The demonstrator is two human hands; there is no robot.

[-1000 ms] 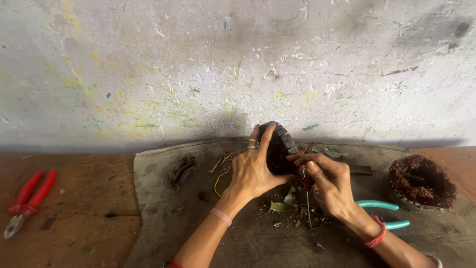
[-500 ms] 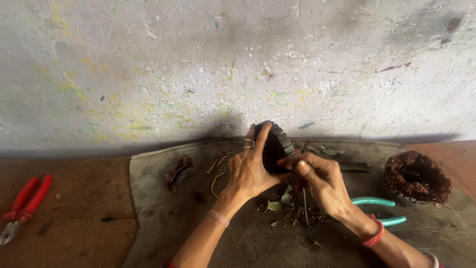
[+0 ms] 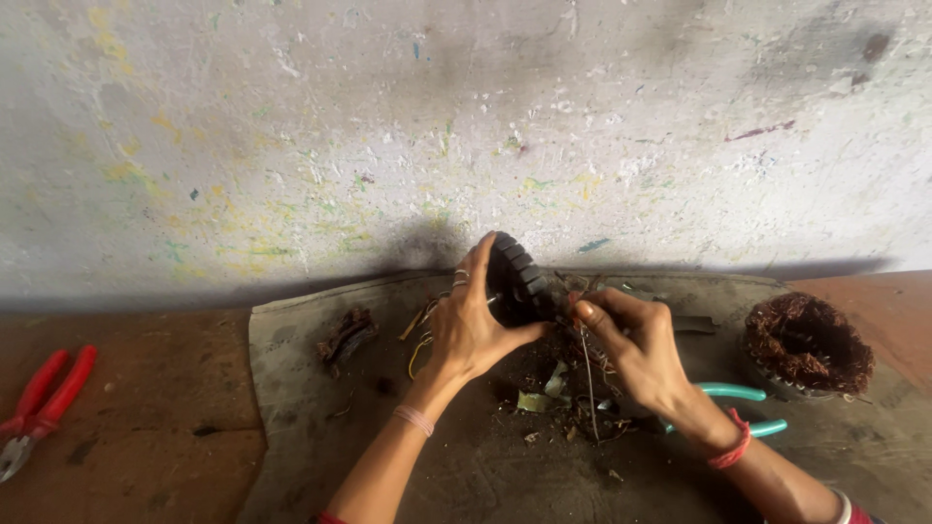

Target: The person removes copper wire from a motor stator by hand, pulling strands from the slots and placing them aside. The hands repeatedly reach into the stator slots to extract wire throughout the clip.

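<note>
Two pliers (image 3: 37,408) (image 3: 743,408) and a copper coil (image 3: 808,344) flank the held stator (image 3: 516,281).

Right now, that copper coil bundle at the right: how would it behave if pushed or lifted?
The coil bundle looks like dense wound wire on a metal ring, so probably heavy for its size. It sits flat on the mat, so likely slides rather than rolls. Frayed strands on top may bend or snag fingers.
</note>
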